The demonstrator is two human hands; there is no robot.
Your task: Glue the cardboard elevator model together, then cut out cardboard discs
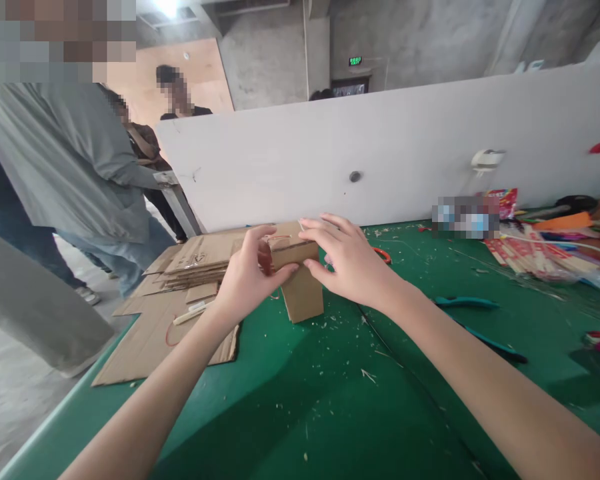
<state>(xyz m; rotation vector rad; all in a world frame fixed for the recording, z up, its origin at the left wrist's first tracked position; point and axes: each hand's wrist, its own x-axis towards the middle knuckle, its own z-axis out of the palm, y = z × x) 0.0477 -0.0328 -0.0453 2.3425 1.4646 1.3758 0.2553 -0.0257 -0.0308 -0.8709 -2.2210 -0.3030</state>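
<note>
Left hand (pixel 247 270) and right hand (pixel 347 263), half-curled, grip the cardboard piece (pixel 304 298); we should press evenly, square to the table's (pixel 280 427) far edge.

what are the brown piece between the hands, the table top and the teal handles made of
Brown piece: likely corrugated cardboard, matte, going by its plain tan faces and thick edge.
Table top: smooth green covering with faint sheen, perhaps plastic or rubber; pale reflections show.
Teal handles: probably smooth plastic or rubber, judging by their bright colour.
</note>
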